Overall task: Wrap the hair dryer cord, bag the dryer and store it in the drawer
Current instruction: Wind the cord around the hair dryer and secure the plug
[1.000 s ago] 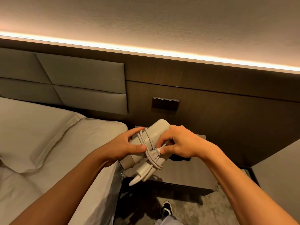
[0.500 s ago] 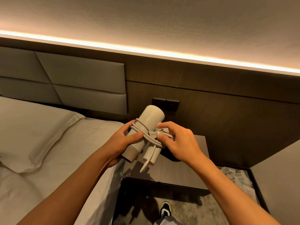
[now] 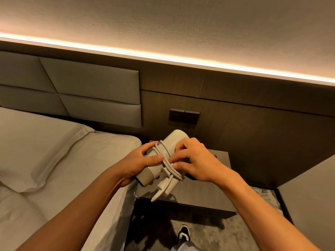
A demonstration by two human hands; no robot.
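Note:
A beige hair dryer [image 3: 173,142] is held tilted in the air above the dark nightstand [image 3: 204,196]. Its beige cord [image 3: 167,165] runs in several turns around the barrel and folded handle, with a loose end hanging down. My left hand [image 3: 137,163] grips the barrel from the left, thumb pressed on the cord. My right hand [image 3: 195,162] pinches the cord turns at the middle between thumb and fingers. A dark object, perhaps the bag, lies on the nightstand and is mostly hidden under my right hand. No drawer can be made out.
A bed with white sheet and pillow [image 3: 36,151] lies at the left, touching the nightstand. A dark switch panel [image 3: 184,115] is on the wood wall behind. Printed paper [image 3: 266,196] lies low at the right. My shoe [image 3: 184,234] stands on grey carpet.
The dryer was raised half a second ago and has come back down and tilted. My right hand has shifted along the cord turns; my left hand keeps its grip.

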